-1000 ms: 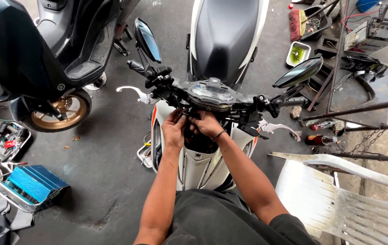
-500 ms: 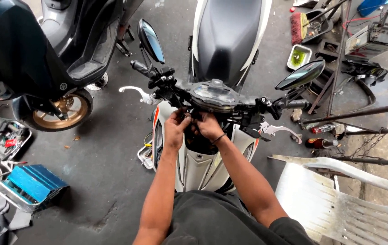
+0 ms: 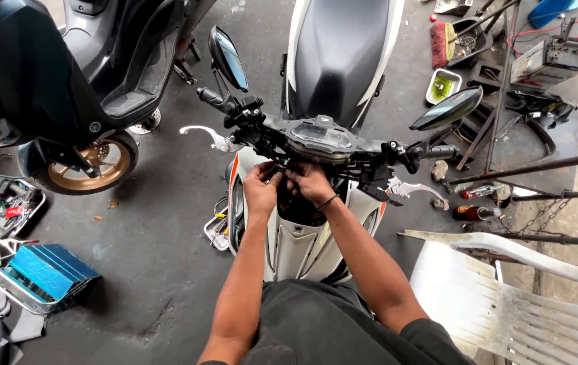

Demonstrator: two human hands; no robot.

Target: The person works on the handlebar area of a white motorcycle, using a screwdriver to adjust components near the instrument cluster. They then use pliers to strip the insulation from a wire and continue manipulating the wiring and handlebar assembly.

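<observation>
Here both hands are buried in the front of a white scooter (image 3: 302, 236), just under its handlebar (image 3: 316, 145) and instrument cluster (image 3: 321, 134). The left hand (image 3: 260, 192) is curled, fingertips pinched on something small inside the dark opening behind the headlight area; what it grips I cannot tell. The right hand (image 3: 311, 184), with a dark band at the wrist, touches the left and is bent the same way, fingers pressed together into the same cavity. To my eye the step in hand is fiddling with a fastener or connector in the stripped front housing, and the next move calls for a steady, fine grip in a cramped space.

Looking round: bare grey concrete floor (image 3: 160, 203), stained. At ten o'clock a black scooter (image 3: 59, 67) with a gold wheel. At eight o'clock a blue box in a wire tray (image 3: 42, 274) and a small parts tray (image 3: 8, 206). At four o'clock a white plastic chair (image 3: 505, 297). At one o'clock a battery (image 3: 546, 57), a brush (image 3: 443, 35) and a green-filled tub (image 3: 443, 86) among metal scraps.
</observation>
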